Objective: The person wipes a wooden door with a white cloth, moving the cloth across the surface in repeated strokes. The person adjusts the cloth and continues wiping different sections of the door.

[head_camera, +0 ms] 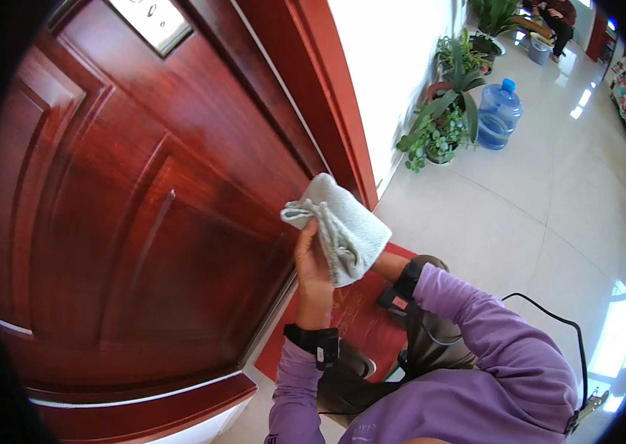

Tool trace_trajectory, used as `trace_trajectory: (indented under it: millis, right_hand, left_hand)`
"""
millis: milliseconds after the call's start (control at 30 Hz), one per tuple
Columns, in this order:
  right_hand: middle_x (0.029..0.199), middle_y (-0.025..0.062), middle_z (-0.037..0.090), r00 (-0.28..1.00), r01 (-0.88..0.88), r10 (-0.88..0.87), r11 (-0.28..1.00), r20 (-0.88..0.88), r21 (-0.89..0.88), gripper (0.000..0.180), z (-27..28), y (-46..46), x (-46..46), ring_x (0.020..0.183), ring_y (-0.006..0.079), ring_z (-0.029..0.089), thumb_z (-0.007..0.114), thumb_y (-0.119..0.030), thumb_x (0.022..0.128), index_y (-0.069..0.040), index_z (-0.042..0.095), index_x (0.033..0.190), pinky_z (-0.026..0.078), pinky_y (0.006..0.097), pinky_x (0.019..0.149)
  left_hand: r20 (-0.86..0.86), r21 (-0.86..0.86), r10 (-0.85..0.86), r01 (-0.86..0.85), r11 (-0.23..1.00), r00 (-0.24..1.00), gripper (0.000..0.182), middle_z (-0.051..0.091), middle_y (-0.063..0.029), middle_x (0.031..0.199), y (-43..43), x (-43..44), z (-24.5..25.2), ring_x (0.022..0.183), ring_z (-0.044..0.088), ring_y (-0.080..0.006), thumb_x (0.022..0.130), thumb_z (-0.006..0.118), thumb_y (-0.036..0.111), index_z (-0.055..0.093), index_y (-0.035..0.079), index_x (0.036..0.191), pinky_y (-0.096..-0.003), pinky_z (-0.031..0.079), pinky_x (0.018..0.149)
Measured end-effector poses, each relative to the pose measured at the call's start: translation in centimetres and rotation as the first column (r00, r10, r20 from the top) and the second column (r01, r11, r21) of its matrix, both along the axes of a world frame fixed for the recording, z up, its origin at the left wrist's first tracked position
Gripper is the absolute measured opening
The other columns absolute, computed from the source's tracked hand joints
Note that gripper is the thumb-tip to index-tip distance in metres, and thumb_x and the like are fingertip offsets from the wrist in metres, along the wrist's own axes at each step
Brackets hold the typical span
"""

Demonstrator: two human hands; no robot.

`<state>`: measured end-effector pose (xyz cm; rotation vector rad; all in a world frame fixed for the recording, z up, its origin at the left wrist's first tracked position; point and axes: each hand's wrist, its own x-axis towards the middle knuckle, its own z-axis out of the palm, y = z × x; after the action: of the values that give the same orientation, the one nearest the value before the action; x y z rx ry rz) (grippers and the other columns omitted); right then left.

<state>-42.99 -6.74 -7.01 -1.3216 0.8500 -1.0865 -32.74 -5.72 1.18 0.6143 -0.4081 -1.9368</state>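
A pale green cloth (349, 222), folded into a pad with one bunched edge, is held up in front of the lower part of a red-brown wooden door (196, 250). My left hand (313, 258) grips its near edge, thumb on the bunched folds. Behind the cloth is my right hand (388, 265); its fingers are hidden, and only the wrist side shows. The door looks closed in its red frame (340, 111), with a metal lock plate (152, 22) at the top.
A red mat (365, 311) lies under my feet. Potted plants (446, 122) line the white wall, beside a blue water jug (499, 116). Farther back, a person (560, 16) sits near a grey bucket (539, 49). A black cable (571, 322) loops beside my right arm.
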Motion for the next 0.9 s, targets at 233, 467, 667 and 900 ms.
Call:
trace_trajectory:
  millis: [233, 467, 667, 900]
  right_hand:
    - [0.108, 0.0082, 0.064, 0.960, 0.005, -0.016, 0.999, 0.278, 0.042, 0.039, -0.3, -2.0, 0.3, 0.098, 0.0194, 0.061, 0.060, -0.026, 0.087, -0.007, 0.056, 0.121, 0.049, 0.0327, 0.084]
    - [0.109, 0.0035, 0.062, 0.978, -0.013, 0.020, 0.999, 0.210, -0.035, 0.047, 1.9, -1.1, 1.0, 0.097, 0.0119, 0.058, 0.056, -0.039, 0.090, -0.005, 0.054, 0.123, 0.048, 0.0275, 0.088]
    - [0.117, 0.0112, 0.058, 0.827, -0.348, 0.141, 0.888, 0.544, 0.300, 0.070, 4.9, 0.2, 1.8, 0.107, 0.0169, 0.056, 0.040, -0.059, 0.091, 0.000, 0.049, 0.126, 0.045, 0.0292, 0.094]
    - [0.123, 0.0165, 0.052, 0.984, -0.177, 0.180, 0.970, -0.005, 0.168, 0.083, 4.5, 0.4, 3.0, 0.111, 0.0254, 0.053, 0.043, -0.067, 0.086, 0.001, 0.040, 0.133, 0.043, 0.0351, 0.096]
  left_hand:
    - [-0.008, -0.053, 0.010, -0.010, 0.999, 1.000, 0.043, 0.056, -0.0067, 0.120, -0.6, 2.9, -2.3, 0.111, 0.052, -0.0207, 0.086, 0.059, 0.021, 0.050, 0.005, 0.125, -0.0365, 0.041, 0.097]
    - [-0.043, -0.112, -0.005, 0.000, 0.994, 0.999, 0.044, 0.054, -0.0069, 0.118, -1.2, 6.2, -2.8, 0.111, 0.051, -0.0201, 0.084, 0.061, 0.016, 0.049, 0.005, 0.124, -0.0388, 0.041, 0.097]
    - [0.160, -0.226, 0.119, -0.081, 0.971, 0.980, 0.042, 0.057, -0.0067, 0.113, -0.7, 8.2, -2.2, 0.104, 0.055, -0.0173, 0.083, 0.065, 0.011, 0.050, 0.004, 0.122, -0.0328, 0.043, 0.094]
    - [0.609, -0.470, 0.481, -0.202, 0.860, 0.631, 0.044, 0.059, -0.0086, 0.110, -1.2, 7.7, -3.3, 0.098, 0.057, -0.0172, 0.080, 0.070, 0.012, 0.051, -0.001, 0.118, -0.0312, 0.044, 0.088]
